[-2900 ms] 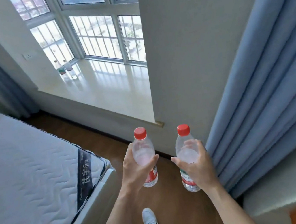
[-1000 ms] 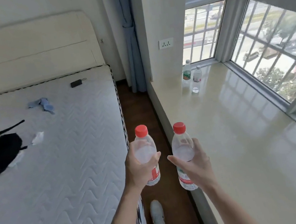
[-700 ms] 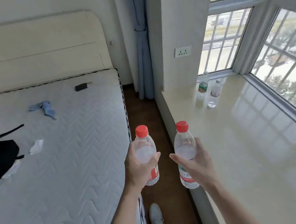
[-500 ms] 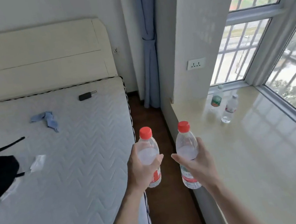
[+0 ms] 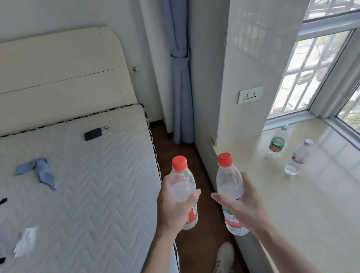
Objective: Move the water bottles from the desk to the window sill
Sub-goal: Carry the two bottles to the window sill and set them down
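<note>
My left hand (image 5: 173, 209) grips a clear red-capped water bottle (image 5: 181, 178) upright over the floor gap beside the bed. My right hand (image 5: 245, 206) grips a second red-capped water bottle (image 5: 228, 180) upright at the near edge of the cream window sill (image 5: 325, 208). At the sill's far end stand two more bottles: one with a green label (image 5: 276, 143) and one with a red-and-white label (image 5: 299, 158).
A white quilted mattress (image 5: 80, 209) fills the left, with a black device (image 5: 92, 134), a blue cloth (image 5: 39, 169), a white tissue and a black bag on it. A tied blue curtain (image 5: 180, 66) hangs ahead. A wall socket (image 5: 250, 95) sits beside the window. My shoe (image 5: 222, 268) is on the wooden floor.
I have walked along the narrow gap between bed and sill; the two standing bottles on the sill now appear closer. Both hands keep the same grip on their bottles.
</note>
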### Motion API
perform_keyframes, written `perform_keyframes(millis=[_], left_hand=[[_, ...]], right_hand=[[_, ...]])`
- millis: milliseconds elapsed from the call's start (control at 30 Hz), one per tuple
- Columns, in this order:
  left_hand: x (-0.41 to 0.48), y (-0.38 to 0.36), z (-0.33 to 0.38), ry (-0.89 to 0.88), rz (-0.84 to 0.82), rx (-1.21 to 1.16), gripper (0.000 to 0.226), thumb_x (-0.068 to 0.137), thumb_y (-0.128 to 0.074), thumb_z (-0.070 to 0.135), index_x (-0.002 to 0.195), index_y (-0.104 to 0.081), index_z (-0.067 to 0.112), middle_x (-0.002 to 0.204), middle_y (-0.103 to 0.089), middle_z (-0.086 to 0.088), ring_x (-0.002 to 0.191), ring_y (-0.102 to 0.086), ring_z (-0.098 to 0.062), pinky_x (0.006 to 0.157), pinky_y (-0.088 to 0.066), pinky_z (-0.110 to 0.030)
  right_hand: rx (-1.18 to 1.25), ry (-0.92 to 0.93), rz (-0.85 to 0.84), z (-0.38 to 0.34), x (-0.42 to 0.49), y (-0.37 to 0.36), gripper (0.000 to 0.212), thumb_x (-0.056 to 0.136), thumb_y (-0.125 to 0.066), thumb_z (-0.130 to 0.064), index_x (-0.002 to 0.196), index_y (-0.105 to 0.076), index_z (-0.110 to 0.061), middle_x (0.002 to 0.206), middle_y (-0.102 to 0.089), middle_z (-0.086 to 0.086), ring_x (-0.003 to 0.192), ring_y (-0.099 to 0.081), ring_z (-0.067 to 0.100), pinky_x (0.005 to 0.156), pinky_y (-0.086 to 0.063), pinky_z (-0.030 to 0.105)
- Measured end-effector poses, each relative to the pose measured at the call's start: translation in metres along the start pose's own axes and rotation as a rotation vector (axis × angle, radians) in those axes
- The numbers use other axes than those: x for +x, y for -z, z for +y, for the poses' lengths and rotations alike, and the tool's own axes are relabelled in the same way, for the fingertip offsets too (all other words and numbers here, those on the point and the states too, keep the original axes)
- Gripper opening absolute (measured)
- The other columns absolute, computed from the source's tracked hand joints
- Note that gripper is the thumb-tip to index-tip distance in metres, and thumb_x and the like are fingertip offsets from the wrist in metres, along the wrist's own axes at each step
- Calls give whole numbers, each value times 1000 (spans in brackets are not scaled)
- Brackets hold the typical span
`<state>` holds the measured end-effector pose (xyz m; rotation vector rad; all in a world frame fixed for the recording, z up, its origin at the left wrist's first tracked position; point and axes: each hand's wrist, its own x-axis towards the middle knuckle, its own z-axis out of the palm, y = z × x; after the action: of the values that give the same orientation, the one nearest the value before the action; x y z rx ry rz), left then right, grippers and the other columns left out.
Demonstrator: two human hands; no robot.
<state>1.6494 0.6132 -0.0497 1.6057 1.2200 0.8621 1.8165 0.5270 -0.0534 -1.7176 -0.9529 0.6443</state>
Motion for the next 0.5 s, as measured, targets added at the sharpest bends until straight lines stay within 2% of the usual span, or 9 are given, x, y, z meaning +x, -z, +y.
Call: perform_keyframes(millis=[100, 167, 267, 333, 433, 500], left_hand=[[44, -16, 1, -6, -28, -6, 48, 70, -75, 46, 106, -44, 50, 106, -54, 25, 102, -53, 12, 75, -38, -9], [77, -32, 6, -9, -55, -7, 48, 76, -80, 35, 106, -45, 47, 105, -54, 24, 101, -50, 17, 74, -37, -7], [131, -63, 15, -29, -113, 5, 47, 77, -81, 27, 105, -47, 45, 106, -55, 22, 100, -54, 10, 75, -39, -11], [168, -86, 25, -30, -168, 9, 46, 77, -81, 27, 102, -48, 47, 106, -57, 19, 100, -56, 6, 76, -43, -16], [215, -124, 42, -37, -249, -16, 43, 67, -81, 39, 97, -53, 50, 100, -62, 18, 97, -58, 6, 80, -49, -23], [239, -151, 50, -29, -319, -33, 47, 61, -79, 50, 102, -56, 46, 100, -64, 19, 99, -62, 1, 84, -52, -29]], right_hand=[[14, 0, 2, 6, 43, -1, 51, 71, -87, -39, 111, -56, -33, 101, -67, -13, 94, -64, 2, 76, -49, 21], [6, 7, 21, 11, 76, 3, 55, 72, -86, -41, 115, -55, -32, 106, -66, -14, 98, -63, 3, 78, -48, 20], [29, -23, 77, 21, 131, 16, 53, 72, -86, -40, 114, -55, -33, 105, -65, -13, 97, -63, 3, 77, -48, 20], [54, -61, 124, 27, 168, 28, 50, 70, -86, -42, 109, -55, -34, 100, -66, -13, 94, -63, 2, 78, -50, 24], [76, -107, 176, 34, 214, 50, 51, 67, -85, -44, 107, -54, -38, 97, -66, -16, 93, -64, 4, 80, -53, 31], [72, -130, 210, 39, 235, 67, 48, 68, -85, -39, 103, -52, -40, 92, -65, -17, 89, -63, -1, 74, -48, 21]])
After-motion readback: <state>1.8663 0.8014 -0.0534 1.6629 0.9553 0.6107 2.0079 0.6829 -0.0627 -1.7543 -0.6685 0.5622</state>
